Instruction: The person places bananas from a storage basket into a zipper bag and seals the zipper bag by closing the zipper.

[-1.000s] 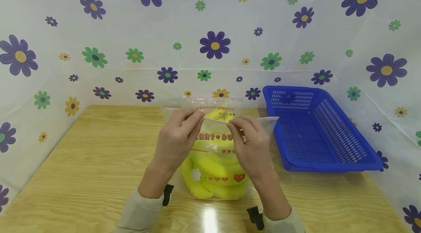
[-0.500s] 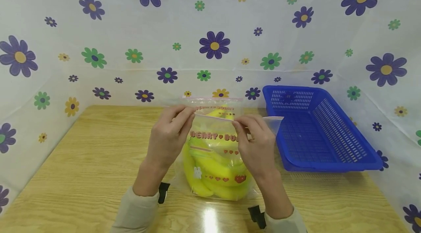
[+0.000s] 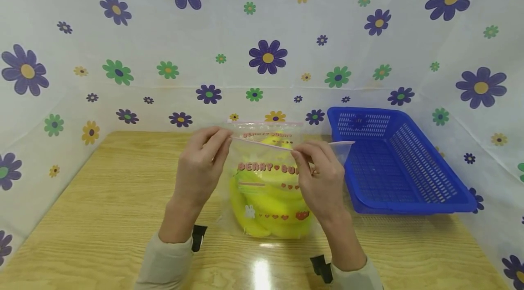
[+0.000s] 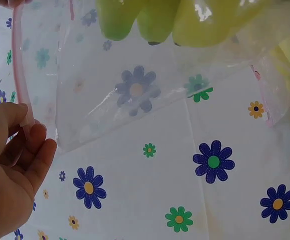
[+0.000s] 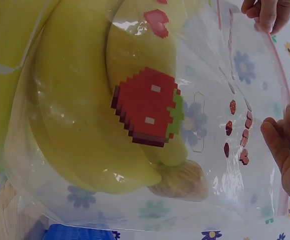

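A clear zip bag (image 3: 245,153) printed with "BERRY" lettering, hearts and a strawberry (image 5: 147,107) hangs upright between my hands, with yellow bananas (image 3: 270,226) inside. My left hand (image 3: 196,169) pinches the pink zip strip (image 3: 262,143) at its left end, thumb against fingertips, as the left wrist view also shows. My right hand (image 3: 321,178) pinches the same strip right of the middle, and a short end sticks out past it. Whether the bag's bottom touches the table I cannot tell. Behind it stands a second printed bag (image 3: 235,128) with bananas, largely hidden.
A blue plastic basket (image 3: 389,171) with perforated walls stands on the right, close beside my right hand. The wooden table (image 3: 123,199) stretches out to the left. A white flower-patterned sheet (image 3: 229,21) rises at the back and both sides.
My left hand has slid leftward along the zip strip, out to the bag's left end. My right hand has shifted slightly right. The bag's lower edge sits a little higher.
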Available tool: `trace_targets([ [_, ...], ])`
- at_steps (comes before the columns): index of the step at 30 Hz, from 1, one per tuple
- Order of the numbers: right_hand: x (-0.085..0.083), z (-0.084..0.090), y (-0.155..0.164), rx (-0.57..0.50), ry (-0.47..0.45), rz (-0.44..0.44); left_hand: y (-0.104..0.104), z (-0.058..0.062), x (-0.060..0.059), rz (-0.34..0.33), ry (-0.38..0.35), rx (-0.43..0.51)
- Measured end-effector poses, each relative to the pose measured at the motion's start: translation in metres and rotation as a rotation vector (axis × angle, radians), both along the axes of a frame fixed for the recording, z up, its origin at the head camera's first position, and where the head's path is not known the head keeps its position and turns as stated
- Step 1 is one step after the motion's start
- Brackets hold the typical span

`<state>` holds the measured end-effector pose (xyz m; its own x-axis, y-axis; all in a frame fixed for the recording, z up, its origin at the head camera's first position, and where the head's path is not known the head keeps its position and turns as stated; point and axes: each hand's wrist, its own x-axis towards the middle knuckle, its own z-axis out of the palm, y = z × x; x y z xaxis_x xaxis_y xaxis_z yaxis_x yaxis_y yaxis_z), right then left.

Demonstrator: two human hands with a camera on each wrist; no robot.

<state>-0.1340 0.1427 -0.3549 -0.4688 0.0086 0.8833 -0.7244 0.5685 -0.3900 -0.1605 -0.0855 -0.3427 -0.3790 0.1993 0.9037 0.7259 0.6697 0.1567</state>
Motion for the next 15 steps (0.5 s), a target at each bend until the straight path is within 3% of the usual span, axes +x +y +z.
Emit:
trace_targets([
  [15, -0.001, 0.001, 0.002, -0.037, -0.004, 0.030, -0.015, 0.001, -0.002, 0.045, -0.024, 0.039],
])
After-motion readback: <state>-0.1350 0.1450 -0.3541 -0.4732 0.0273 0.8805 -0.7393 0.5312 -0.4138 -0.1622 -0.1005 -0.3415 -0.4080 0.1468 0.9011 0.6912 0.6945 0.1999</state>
